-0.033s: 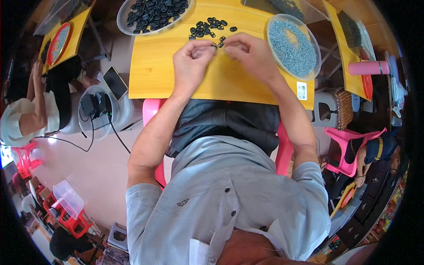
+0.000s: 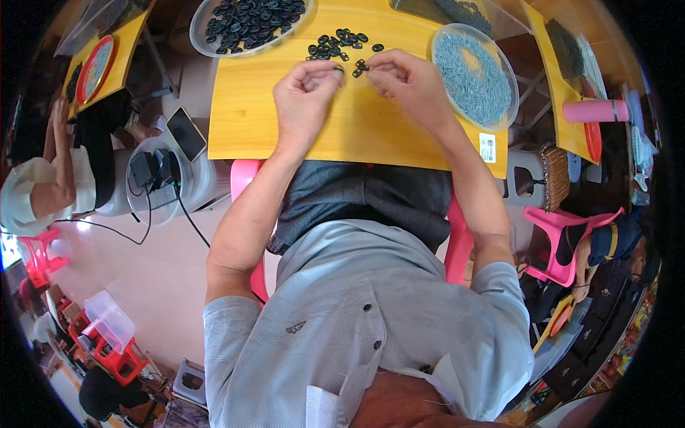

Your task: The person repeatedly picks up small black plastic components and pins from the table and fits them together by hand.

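My left hand is closed above the yellow table, thumb and fingertips pinched on a small black piece that is mostly hidden. Across from it, my right hand has its thumb and forefinger closed at a small black oval link-like piece. Another black piece lies just below those fingertips. Beyond both hands is a loose group of black oval pieces with holes in them. One single black oval rests a little to the right of the group.
A clear bowl heaped with black pieces stands at the far left of the yellow table. At its right is a clear round tray of small silvery-blue parts. A phone and black adapters lie left. Another person's arm shows there.
My hands have drawn slightly apart. The left one has moved a little left and nearer to me; the right fingertips have shifted slightly right and away, at the black piece.
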Demonstrator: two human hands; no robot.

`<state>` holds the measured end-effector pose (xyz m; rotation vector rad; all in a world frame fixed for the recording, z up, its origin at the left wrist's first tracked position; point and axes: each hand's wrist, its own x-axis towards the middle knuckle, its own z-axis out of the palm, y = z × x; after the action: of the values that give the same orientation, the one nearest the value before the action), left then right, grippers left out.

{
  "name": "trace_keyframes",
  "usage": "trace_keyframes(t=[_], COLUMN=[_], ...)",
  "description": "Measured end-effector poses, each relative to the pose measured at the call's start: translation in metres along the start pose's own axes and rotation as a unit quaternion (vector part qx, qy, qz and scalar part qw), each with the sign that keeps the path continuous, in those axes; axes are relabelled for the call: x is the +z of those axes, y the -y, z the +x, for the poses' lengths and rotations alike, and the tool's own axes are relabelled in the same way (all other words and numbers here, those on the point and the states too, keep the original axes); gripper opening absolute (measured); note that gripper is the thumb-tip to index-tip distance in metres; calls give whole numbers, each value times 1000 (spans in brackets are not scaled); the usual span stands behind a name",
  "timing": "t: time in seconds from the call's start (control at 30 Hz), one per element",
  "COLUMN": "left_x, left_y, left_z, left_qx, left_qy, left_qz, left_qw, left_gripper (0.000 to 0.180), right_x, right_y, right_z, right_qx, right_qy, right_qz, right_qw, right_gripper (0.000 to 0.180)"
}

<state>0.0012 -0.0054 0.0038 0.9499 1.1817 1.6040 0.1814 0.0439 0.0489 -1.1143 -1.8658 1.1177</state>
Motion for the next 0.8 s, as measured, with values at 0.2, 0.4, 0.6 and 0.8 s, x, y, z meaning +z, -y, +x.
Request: trace_keyframes(t=[0.2,0.4,0.6,0.8], left_x=[-25,-26,-23,-16], left_y=[-3,-4,-5,-6], left_z=[24,27,24,18], left_qx=[-9,-22,-24,-33], left_qy=[-129,-149,-133,-94], left_qz=[-101,-163,-158,-143], left_qw=[986,975,978,985], left_gripper=[19,18,18,18], right_x=[-19,-33,-36,-23], right_y=[-3,-18,-20,-27], right_z=[21,55,79,79], right_qx=[-69,-153,-44,-42], right_qy=[-32,-68,52,84], right_qz=[-228,-393,-408,-432], right_qw=[971,904,910,897], right_gripper=[17,18,21,17])
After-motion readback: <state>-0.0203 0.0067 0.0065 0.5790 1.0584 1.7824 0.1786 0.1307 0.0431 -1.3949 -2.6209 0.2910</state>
